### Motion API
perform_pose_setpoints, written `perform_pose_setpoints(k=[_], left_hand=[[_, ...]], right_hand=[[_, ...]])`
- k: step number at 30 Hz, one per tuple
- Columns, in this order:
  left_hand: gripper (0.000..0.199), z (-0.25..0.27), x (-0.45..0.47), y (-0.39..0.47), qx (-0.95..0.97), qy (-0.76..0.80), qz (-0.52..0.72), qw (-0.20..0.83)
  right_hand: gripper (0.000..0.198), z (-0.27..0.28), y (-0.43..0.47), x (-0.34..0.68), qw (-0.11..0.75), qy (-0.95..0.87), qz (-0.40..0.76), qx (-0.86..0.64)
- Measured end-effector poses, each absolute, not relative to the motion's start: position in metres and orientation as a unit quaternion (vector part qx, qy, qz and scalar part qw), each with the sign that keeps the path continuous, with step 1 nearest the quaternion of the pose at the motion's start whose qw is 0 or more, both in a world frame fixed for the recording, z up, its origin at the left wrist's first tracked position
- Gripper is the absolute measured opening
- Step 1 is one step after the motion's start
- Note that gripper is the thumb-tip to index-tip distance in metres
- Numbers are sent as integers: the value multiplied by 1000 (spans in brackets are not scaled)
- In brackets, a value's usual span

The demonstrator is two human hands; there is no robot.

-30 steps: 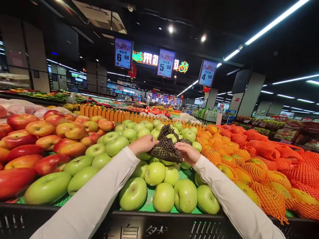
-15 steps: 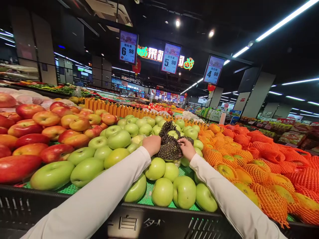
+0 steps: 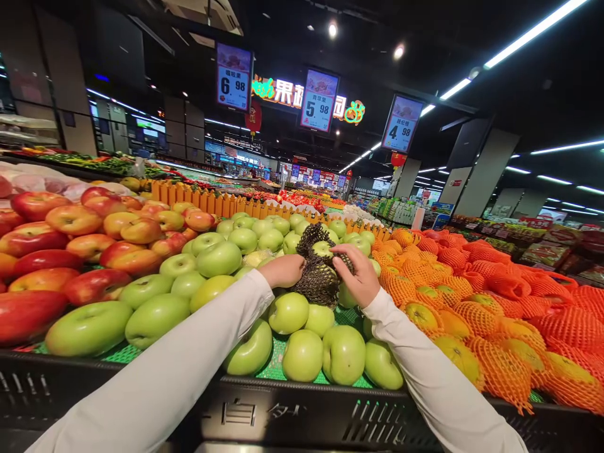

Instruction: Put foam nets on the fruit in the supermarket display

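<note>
A dark foam fruit net (image 3: 314, 280) lies spread open on the pile of green apples, with a green apple (image 3: 323, 249) showing inside it. My left hand (image 3: 284, 271) is closed on the net's left edge, its fingertips partly hidden by the mesh. At the right edge, my right hand (image 3: 361, 277) pinches the netting between thumb and fingers, close beside the apple. Loose green apples (image 3: 302, 356) sit in front of the net, on a green mesh liner.
Red-yellow apples (image 3: 97, 286) fill the left side of the display. Oranges in orange foam nets (image 3: 507, 371) and fruit in red nets (image 3: 504, 280) lie on the right. A black crate rim (image 3: 311, 391) runs along the front; a low orange fence (image 3: 202, 200) stands behind.
My right hand has shifted its grip up along the net, its fingers now nearer the apple. My left hand stays on the net's left edge. The view has moved slightly.
</note>
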State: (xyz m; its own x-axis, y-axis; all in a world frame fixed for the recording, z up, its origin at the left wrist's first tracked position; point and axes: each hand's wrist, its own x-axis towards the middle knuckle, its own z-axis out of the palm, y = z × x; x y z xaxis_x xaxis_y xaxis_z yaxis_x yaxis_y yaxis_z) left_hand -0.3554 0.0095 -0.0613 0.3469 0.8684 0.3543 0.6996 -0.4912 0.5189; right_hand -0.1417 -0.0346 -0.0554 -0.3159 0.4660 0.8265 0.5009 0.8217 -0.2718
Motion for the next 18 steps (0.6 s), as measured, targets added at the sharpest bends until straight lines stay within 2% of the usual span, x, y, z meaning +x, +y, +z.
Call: perform_pose_setpoints(k=[3,7,10,14,16,18], left_hand=[[19,-56,-348,7,819,502,247,131],[18,-56,-344,5,810,520,236,134],[18,-58,-343,3,799,532,246,132],[20,-55,-336,-1,781,512,317,163],[23,-53,-332,-4,741,488,389,247],[29,-50,-328,-10,688,449,448,353]], right_hand=[[22,-53,-45,-146,439,-866,-39,-236],[70,-62,-39,-145,363,-893,-29,-265],[84,-69,-30,-143,324,-904,19,-280],[110,-71,-24,-139,363,-864,92,-337],[114,-71,-22,-138,395,-826,136,-379],[109,-72,-20,-138,455,-766,194,-410]])
